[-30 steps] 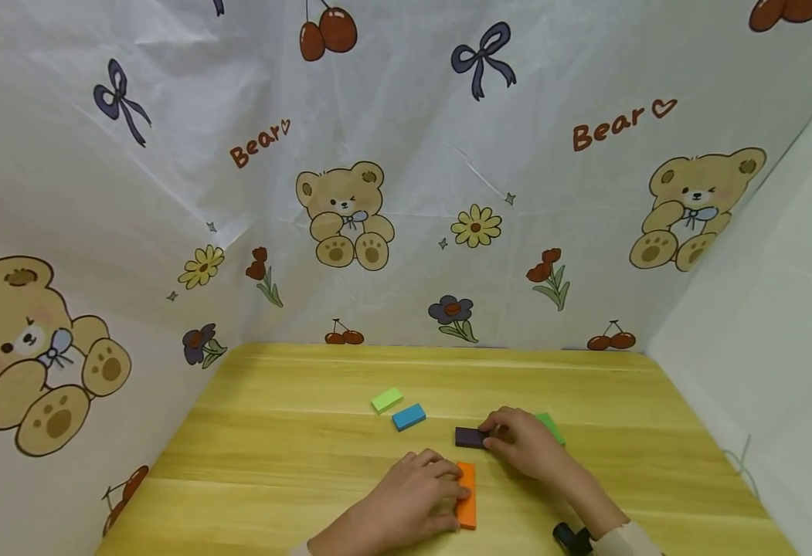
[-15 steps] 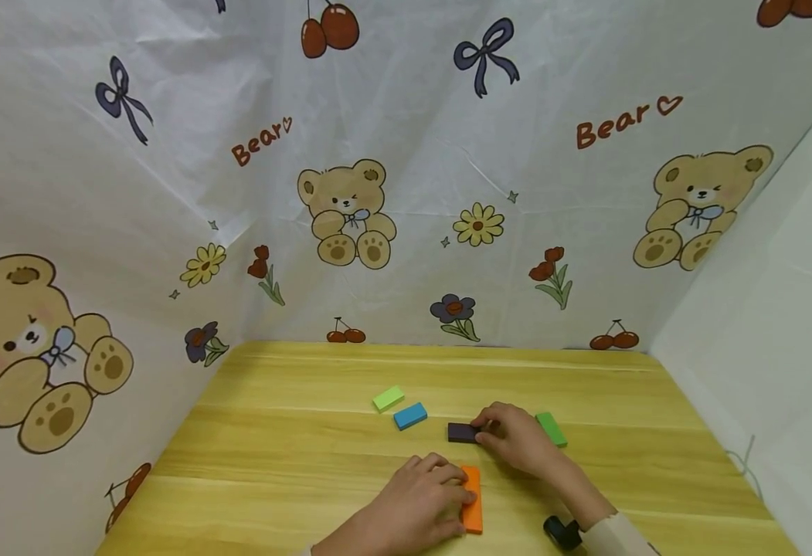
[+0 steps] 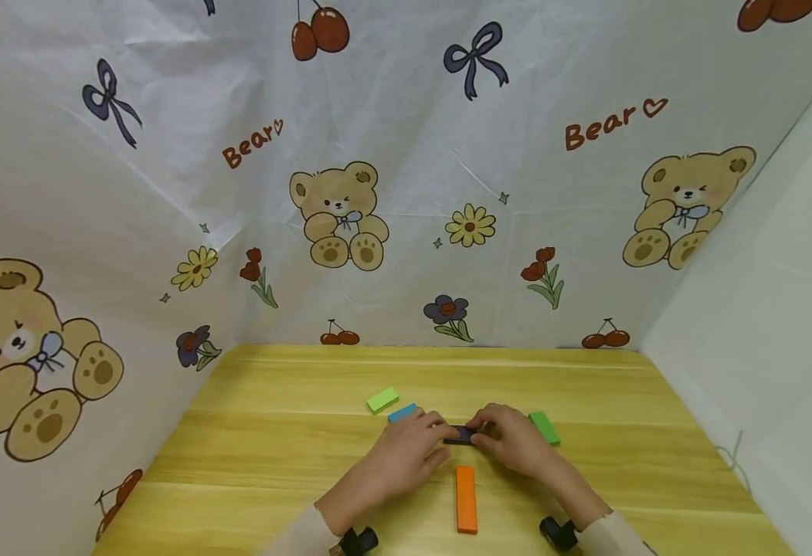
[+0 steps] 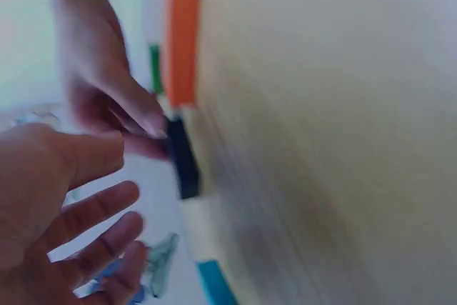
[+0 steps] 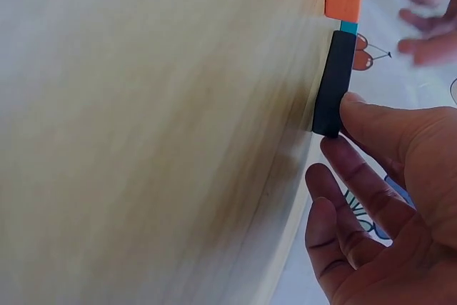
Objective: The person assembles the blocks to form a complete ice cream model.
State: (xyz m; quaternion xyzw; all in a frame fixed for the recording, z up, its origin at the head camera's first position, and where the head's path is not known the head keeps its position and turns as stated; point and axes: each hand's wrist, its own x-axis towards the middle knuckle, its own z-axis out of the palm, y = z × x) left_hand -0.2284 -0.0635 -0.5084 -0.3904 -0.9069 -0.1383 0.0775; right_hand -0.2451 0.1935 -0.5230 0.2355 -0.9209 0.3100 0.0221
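Observation:
A black block (image 3: 458, 437) lies flat on the wooden table. My right hand (image 3: 514, 442) pinches its right end between thumb and forefinger, which the right wrist view shows closely on the black block (image 5: 333, 83). From the other side my left hand (image 3: 409, 452) reaches in, its fingertips overlapping the block's left end in the head view. In the left wrist view the left hand (image 4: 68, 198) has its fingers loosely extended, with a gap to the black block (image 4: 186, 166). Nearer to me lies a long orange block (image 3: 466, 500), which neither hand touches.
Partly behind the left hand is a blue block (image 3: 402, 414), with a lime block (image 3: 382, 400) beyond it. A green block (image 3: 545, 428) lies just past the right hand. A bear-printed sheet (image 3: 378, 309) rises at the table's back edge.
My left hand has let go of the orange block and moved up and away from me to the black block. The right hand has slid the black block slightly left.

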